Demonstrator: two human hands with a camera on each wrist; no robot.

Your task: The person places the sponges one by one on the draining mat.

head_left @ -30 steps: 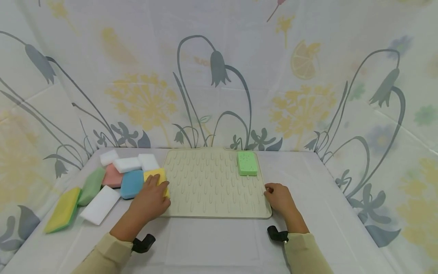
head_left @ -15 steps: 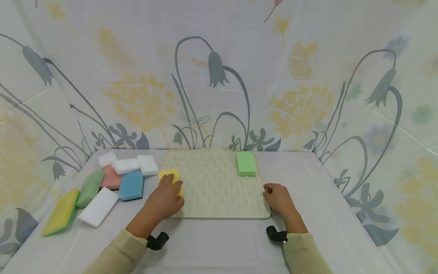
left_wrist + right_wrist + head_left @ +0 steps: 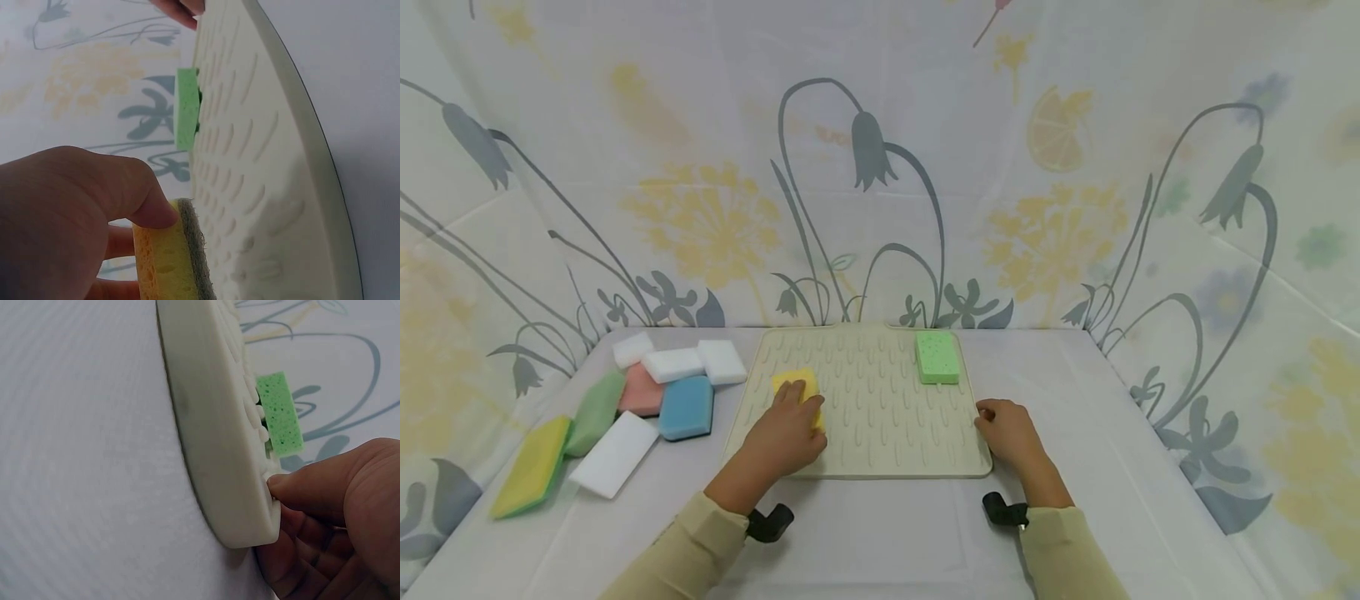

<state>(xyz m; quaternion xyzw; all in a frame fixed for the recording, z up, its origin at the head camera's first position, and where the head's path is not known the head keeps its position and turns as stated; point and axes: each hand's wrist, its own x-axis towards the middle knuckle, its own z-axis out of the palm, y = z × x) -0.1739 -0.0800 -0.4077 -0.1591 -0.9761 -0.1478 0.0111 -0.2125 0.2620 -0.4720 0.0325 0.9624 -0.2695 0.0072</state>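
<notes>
My left hand [image 3: 781,437] holds a yellow sponge [image 3: 164,265] over the left part of a beige ridged mat [image 3: 880,425]. In the left wrist view, thumb and fingers grip the sponge's sides, and its grey scouring layer faces the mat, close over the ridges. My right hand [image 3: 1011,432] pinches the mat's right edge; in the right wrist view the thumb lies on the rim, with curled fingers below. A light green sponge [image 3: 937,358] lies on the ridges at the mat's far right corner.
Left of the mat lie a blue sponge [image 3: 687,408], a pink one [image 3: 640,392], a green pad [image 3: 597,412], a yellow-green sponge [image 3: 531,468] and several white blocks [image 3: 615,454]. A flowered cloth [image 3: 880,208] hangs behind the white-covered table [image 3: 880,542].
My left hand has carried the yellow sponge rightward, from beside the blue sponge at the mat's left edge to over the mat. The right hand stays at the mat's edge.
</notes>
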